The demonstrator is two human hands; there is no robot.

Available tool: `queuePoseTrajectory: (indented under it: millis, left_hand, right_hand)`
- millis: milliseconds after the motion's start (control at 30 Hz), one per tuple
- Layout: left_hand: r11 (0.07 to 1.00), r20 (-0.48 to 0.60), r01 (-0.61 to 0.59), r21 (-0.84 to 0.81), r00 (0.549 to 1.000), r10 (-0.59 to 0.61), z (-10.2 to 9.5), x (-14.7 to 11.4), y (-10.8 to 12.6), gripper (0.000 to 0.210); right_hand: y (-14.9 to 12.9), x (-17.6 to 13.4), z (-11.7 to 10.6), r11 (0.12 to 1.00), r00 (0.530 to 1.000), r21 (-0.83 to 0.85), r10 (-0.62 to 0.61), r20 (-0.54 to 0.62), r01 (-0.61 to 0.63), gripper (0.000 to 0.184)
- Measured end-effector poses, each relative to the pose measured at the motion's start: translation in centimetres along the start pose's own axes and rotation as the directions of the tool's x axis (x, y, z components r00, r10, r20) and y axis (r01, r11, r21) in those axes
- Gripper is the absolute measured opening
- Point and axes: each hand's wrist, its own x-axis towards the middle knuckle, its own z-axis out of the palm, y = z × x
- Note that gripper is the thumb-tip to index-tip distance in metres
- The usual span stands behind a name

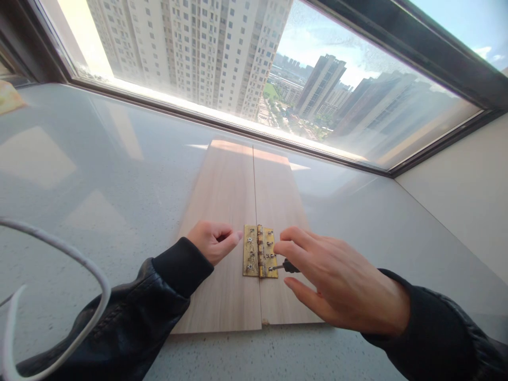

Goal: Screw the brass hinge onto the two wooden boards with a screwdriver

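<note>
A worn brass hinge (pixel 261 251) lies unfolded across the seam between two pale wooden boards, the left board (pixel 222 196) and the right board (pixel 278 196). Several screws stand in its holes, their heads raised above the metal. My right hand (pixel 333 275) is around a screwdriver (pixel 291 266) with a dark handle, mostly hidden under the fingers. Its thin shaft reaches the lowest screw (pixel 272 269) on the right leaf. My left hand (pixel 214 239) is curled closed above the left board, its thumb tip at the hinge's left edge. Nothing shows in it.
The boards rest on a speckled light countertop (pixel 130 211). A dark-framed window (pixel 238 127) runs along the back, and a white wall (pixel 456 174) closes the right side. A white cable (pixel 91 259) loops in front of my left sleeve.
</note>
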Motion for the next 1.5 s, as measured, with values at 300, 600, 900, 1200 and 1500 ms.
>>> queuePoseTrajectory:
  millis: [300,600,900,1200,1500]
  left_hand:
    - [1.000,0.012,-0.004,-0.001,1.000,0.004,-0.1,0.1,-0.1,0.042]
    - [1.000,0.015,0.002,0.003,1.000,-0.002,-0.2,0.0,0.0,0.042]
    - [1.000,0.011,-0.003,0.008,1.000,0.003,-0.2,0.1,-0.2,0.043]
    - [1.000,0.005,0.004,-0.002,1.000,-0.004,-0.2,0.0,0.1,0.042]
    - [1.000,0.005,0.002,-0.007,1.000,-0.002,-0.2,0.0,0.2,0.042]
  right_hand:
    - [1.0,0.1,0.9,0.997,0.998,0.066,-0.033,-0.062,0.037,0.014]
    - [0.5,-0.1,-0.2,0.964,0.999,0.262,-0.032,-0.021,0.037,0.035]
    - [0.2,0.1,0.5,0.999,0.999,-0.024,0.044,-0.016,-0.044,0.016]
    - [0.0,-0.7,0.2,0.970,0.992,0.215,0.123,-0.017,-0.117,0.026]
    - [0.7,-1.2,0.9,0.988,0.991,0.105,0.121,-0.050,-0.116,0.005]
